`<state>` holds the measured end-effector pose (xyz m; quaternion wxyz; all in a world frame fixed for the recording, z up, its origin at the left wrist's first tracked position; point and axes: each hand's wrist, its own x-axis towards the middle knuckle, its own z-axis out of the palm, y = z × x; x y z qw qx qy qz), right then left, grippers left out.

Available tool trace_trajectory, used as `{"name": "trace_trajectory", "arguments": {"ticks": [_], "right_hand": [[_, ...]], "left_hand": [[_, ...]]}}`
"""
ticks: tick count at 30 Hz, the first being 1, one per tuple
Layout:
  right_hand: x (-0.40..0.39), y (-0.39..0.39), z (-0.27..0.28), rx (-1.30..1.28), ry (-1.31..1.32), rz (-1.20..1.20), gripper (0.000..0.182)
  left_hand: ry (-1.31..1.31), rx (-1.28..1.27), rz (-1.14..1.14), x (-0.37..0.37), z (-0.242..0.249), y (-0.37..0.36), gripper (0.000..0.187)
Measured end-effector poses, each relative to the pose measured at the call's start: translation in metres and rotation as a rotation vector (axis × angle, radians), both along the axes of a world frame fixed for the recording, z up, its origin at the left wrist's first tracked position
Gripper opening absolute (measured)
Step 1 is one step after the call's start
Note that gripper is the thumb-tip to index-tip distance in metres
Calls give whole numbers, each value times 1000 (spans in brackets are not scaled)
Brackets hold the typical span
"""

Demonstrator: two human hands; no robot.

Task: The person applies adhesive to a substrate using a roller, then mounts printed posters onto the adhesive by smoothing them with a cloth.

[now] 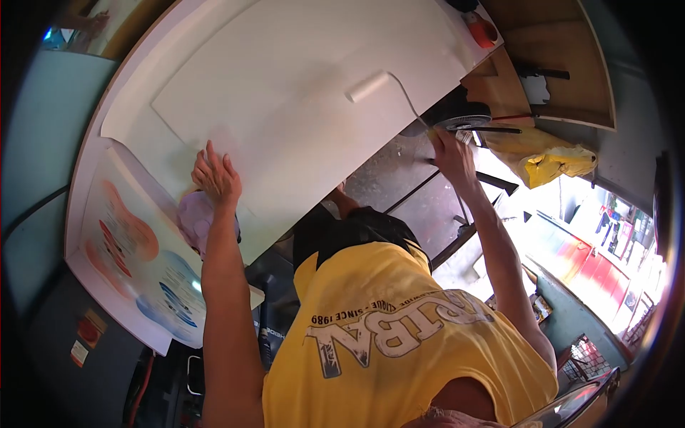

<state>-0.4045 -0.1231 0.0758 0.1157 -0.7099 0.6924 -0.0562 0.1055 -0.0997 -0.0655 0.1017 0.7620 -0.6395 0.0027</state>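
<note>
My right hand (454, 158) is closed around the handle of a small paint roller (368, 86). The roller's white sleeve rests over a large white sheet (285, 78) spread on the table, its bent wire frame reaching back toward my fingers. On the left, my left hand (218, 178) hovers low over the sheet's edge, fingers apart and holding nothing. A bunched light-purple cloth (196, 217) lies right beside my left wrist, partly hidden by the forearm. Beyond that cloth is a printed sheet (128, 250) with red and blue shapes.
A red-orange roll (481, 31) sits at the table's far right corner. Off the table's right edge stand a dark fan (464, 114) and a yellow bag (553, 162). Wooden shelving (571, 64) rises at upper right. Black metal bars (464, 239) cross below my right arm.
</note>
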Motion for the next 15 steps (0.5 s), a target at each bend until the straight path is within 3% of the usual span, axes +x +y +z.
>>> {"name": "trace_trajectory", "arguments": {"ticks": [5, 15], "right_hand": [[21, -76, -19, -82, 0, 43, 20], [7, -92, -50, -62, 22, 88, 21]], "left_hand": [[-18, -39, -23, 0, 4, -5, 57], [-2, -11, 2, 0, 2, 3, 57]]}}
